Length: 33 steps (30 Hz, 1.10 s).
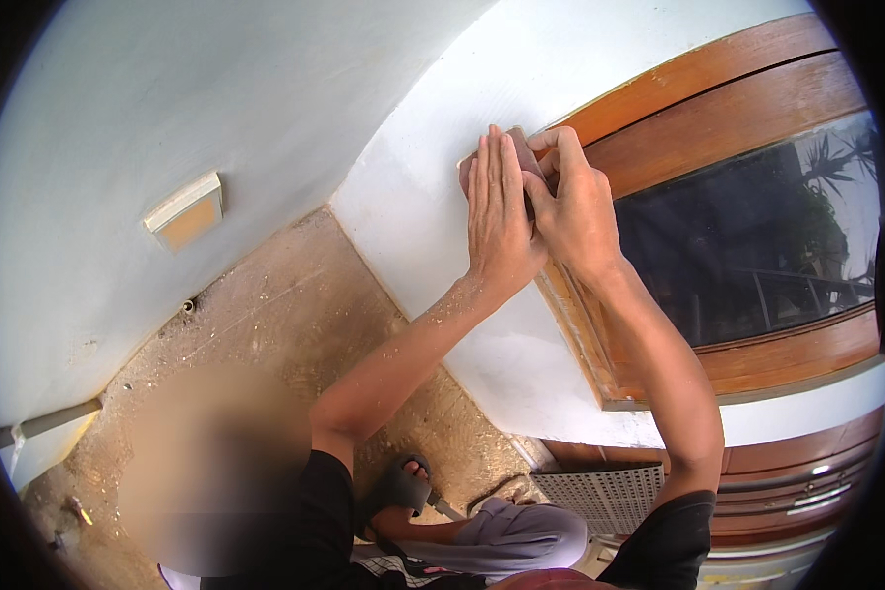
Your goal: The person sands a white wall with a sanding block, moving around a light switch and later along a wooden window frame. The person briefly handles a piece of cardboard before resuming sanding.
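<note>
A brown sheet of sandpaper (523, 151) lies against the white wall (428, 140), close to the corner of a wooden window frame (708, 122). My left hand (500, 214) presses flat over it, fingers straight and together. From the right side, my right hand (577, 210) pinches the sheet's edge, thumb and bent fingers curled around it. The two hands touch near the left wrist. Pale dust specks both hands and the left forearm. Much of the sandpaper is hidden under my fingers, so whether it wraps a block cannot be seen.
Dark window glass (730, 243) fills the frame. A small box (184, 210) juts from the left wall, above a pipe stub (188, 306). Below are a speckled floor (287, 310), a perforated metal panel (601, 490) and a sandaled foot (402, 483). The lower left is blurred.
</note>
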Tool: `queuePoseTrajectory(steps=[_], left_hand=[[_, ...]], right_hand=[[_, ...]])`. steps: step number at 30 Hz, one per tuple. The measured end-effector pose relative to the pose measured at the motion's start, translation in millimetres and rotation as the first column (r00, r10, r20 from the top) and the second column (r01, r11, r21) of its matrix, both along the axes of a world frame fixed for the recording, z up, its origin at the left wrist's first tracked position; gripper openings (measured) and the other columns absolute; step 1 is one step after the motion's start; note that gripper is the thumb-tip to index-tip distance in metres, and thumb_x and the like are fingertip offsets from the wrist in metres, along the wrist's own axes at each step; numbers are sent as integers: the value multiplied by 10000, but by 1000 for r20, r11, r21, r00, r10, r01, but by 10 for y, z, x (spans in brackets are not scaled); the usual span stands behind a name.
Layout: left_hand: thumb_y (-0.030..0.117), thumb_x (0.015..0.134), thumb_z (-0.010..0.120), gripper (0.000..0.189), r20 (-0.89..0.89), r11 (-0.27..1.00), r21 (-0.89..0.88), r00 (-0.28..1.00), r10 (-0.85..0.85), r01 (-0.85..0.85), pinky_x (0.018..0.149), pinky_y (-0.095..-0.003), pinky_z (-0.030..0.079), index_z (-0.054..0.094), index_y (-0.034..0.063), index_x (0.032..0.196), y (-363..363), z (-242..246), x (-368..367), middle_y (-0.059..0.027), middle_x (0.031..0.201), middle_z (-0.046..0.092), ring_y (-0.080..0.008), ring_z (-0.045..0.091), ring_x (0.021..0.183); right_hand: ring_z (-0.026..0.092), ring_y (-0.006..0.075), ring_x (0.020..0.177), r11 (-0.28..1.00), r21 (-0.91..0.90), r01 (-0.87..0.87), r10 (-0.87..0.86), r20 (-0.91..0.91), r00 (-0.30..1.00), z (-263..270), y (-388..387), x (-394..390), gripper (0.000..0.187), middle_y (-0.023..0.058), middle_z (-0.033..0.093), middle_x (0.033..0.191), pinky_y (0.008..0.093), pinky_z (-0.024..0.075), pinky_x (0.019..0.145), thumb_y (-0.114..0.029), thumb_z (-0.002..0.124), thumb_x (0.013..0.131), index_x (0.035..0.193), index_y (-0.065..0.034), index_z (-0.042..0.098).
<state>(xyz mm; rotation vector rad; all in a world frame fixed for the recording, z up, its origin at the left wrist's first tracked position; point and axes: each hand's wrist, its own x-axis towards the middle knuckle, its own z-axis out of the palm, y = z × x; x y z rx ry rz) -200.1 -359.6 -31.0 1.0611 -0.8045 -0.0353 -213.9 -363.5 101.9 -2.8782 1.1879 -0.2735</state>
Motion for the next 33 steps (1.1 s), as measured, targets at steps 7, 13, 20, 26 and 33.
queuePoseTrajectory(steps=[7,13,20,26,33], left_hand=[[104,955,671,807,-25,981,-122,988,150,-152,1192,-571,319,180,-120,1555,-313,293,-146,-355,1567,304,-487,333,1463],[69,981,619,664,-4,934,-249,965,264,-257,1181,-561,344,298,-91,1540,-524,629,180,-302,1581,350,-453,360,1468],[-19,961,536,653,164,992,-125,987,4,17,1219,-601,209,296,-50,1567,-581,943,274,-283,1636,256,-454,200,1532],[79,980,593,675,144,994,-103,989,40,-25,1248,-547,195,294,-26,1576,-654,813,338,-246,1642,280,-423,225,1533],[149,1014,555,641,234,998,-60,972,-14,29,1226,-571,199,299,-8,1581,-586,380,97,-227,1650,281,-417,219,1538]], right_hand=[[683,376,761,998,13,-65,65,0,998,337,-43,-92,299,182,672,801,434,519,687,9,626,915,1188,-7,506],[687,366,809,964,-128,-231,216,-125,968,747,-46,120,330,187,682,907,445,543,724,6,607,931,1246,-44,521],[646,350,1081,600,-655,-459,292,-355,888,1440,-101,-151,481,138,679,1160,410,549,879,44,678,841,1303,-40,573],[525,368,1342,387,-813,-435,62,-448,892,1844,-118,-799,589,153,582,1428,448,438,1095,74,677,821,1383,-25,528],[441,340,1437,391,-817,-424,32,-449,893,1898,-299,-946,596,123,522,1516,465,355,1173,26,651,870,1444,-46,507]])
